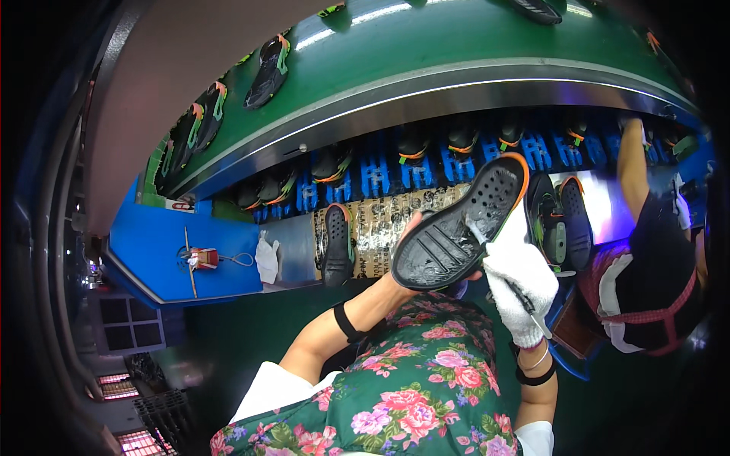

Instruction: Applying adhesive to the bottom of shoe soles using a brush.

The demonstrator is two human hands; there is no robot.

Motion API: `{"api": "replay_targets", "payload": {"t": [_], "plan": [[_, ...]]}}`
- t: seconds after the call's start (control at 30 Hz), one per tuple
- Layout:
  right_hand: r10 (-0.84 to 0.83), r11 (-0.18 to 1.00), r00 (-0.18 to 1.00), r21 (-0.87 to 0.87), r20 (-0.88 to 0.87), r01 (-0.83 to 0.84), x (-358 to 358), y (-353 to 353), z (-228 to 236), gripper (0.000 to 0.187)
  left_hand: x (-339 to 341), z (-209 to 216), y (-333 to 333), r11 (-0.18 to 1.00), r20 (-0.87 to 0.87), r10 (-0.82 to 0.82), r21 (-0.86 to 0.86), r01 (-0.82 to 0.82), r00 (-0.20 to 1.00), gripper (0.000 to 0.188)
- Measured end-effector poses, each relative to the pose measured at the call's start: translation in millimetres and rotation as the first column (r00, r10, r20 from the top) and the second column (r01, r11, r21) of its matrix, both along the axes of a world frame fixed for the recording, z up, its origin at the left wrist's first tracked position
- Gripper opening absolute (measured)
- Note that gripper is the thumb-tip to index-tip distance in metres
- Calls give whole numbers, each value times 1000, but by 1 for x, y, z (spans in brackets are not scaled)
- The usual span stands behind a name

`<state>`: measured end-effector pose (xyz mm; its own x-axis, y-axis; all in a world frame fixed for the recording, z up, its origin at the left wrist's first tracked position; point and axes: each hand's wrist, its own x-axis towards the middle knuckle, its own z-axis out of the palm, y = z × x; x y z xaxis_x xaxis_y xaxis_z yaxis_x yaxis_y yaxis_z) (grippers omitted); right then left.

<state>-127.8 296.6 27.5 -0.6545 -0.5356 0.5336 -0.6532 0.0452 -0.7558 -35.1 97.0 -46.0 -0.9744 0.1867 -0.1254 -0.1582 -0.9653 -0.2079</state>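
My left hand (398,283) is bare and closed around a black shoe sole (437,254) from behind and below; much of the hand is hidden by it. The sole has an orange rim at one end, several round holes and ridges, and glossy wet-looking patches. In a white knitted glove, my right hand (521,285) grips a thin brush (477,230). The brush tip touches the middle of the sole, and its handle sticks out below the glove. Another black sole (337,242) lies to the left on the taped bench top (384,242).
Shoes hang along a blue rack (375,176) behind the bench. Beyond it, a green conveyor (365,61) carries shoes. Right of my hands stand a shoe (541,209) and a sole (576,220), near a co-worker's arm (633,163). A white cloth (267,258) lies by the blue surface (152,251).
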Motion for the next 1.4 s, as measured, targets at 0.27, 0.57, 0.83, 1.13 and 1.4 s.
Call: {"api": "replay_targets", "payload": {"t": [0.27,0.57,0.83,1.13,1.4], "plan": [[-70,996,991,-71,-111,62,-9,-9,20,20,-1,-15,20,998,61,-38,-52,41,997,75],[-103,994,957,3,-270,108,-27,-24,40,29,1,3,35,908,81,-78,-407,104,994,88],[142,988,981,-38,-130,-148,-20,-21,23,35,3,-9,35,993,-71,-16,-117,8,997,83],[48,997,992,-61,-115,-55,-17,-28,24,21,-5,-8,26,871,127,-27,-483,85,992,87],[33,999,982,-11,-187,-36,-9,-32,14,28,-24,-9,16,918,21,-13,-396,20,1000,93]]}}
